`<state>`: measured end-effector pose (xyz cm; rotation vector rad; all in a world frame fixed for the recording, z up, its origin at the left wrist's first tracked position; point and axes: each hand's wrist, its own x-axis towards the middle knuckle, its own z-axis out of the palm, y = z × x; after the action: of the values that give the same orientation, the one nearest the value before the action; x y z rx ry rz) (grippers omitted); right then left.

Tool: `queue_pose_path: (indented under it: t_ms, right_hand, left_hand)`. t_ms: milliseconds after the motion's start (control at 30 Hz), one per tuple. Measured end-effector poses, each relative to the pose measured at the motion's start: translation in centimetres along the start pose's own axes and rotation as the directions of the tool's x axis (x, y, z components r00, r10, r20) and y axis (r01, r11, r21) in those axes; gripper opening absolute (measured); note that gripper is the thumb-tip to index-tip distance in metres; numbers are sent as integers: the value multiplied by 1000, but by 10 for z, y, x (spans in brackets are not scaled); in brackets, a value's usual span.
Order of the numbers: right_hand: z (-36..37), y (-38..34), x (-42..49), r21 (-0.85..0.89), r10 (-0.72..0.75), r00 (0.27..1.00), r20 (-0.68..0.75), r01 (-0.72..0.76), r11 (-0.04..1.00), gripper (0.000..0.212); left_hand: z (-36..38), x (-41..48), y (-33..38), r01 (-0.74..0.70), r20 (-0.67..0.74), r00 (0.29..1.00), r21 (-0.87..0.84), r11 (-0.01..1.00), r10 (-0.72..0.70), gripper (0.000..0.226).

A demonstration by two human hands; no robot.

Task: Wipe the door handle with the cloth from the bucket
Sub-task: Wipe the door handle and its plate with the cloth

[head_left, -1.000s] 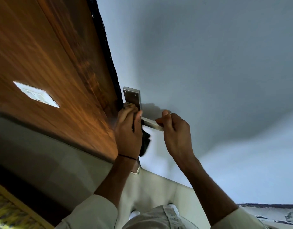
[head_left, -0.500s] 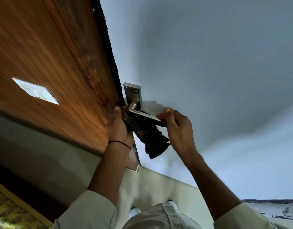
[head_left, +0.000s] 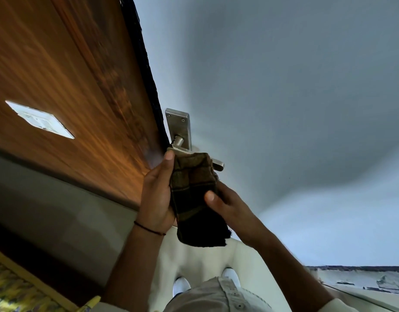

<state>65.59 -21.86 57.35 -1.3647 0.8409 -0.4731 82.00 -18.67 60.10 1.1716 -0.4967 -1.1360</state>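
A silver lever door handle [head_left: 218, 165] juts from a steel backplate [head_left: 180, 127] on the pale grey door [head_left: 284, 97]. A dark brown checked cloth [head_left: 195, 194] hangs folded just below the lever, its top edge draped over the lever's middle. My left hand [head_left: 157, 194] grips the cloth's left side, thumb up near the lever's pivot. My right hand [head_left: 225, 203] holds the cloth's right side, thumb pressed on its front. The bucket is not in view.
A wooden panel [head_left: 59, 97] with a white switch plate [head_left: 40, 120] runs along the door's left edge, with a dark frame strip [head_left: 146, 64] between them. Below are my white shoes [head_left: 181, 285] on a pale floor and a yellow patterned mat [head_left: 11, 291] at bottom left.
My right hand let go of the lever's end and took hold of the cloth. The cloth moved from under the lever, near the pivot, to hanging unfolded between both hands.
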Motion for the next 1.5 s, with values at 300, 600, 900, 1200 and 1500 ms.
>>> queue_pose_path:
  t_ms: [300, 600, 900, 1200, 1500]
  right_hand:
    - [-16, -20, -4, 58, -110, 994, -10, 110, 992, 30]
    - [-35, -91, -9, -610, -504, 759, -413, 180, 772, 35]
    - [9, -50, 49, -996, -429, 902, -39, 0, 91, 76]
    - [14, -40, 71, -959, -628, 778, 13, 188, 212, 34]
    - [57, -48, 113, -997, -724, 688, 41, 79, 19, 15]
  left_hand:
    - [18, 4, 15, -225, 215, 959, 193, 955, 183, 36]
    - [-32, 35, 8, -331, -145, 906, 343, 879, 397, 21]
    - [-50, 42, 19, -371, 2, 903, 510, 776, 430, 27]
    - [-42, 43, 31, -414, -88, 600, 816, 403, 795, 61]
    - [-46, 56, 28, -421, 3, 621, 845, 331, 784, 69]
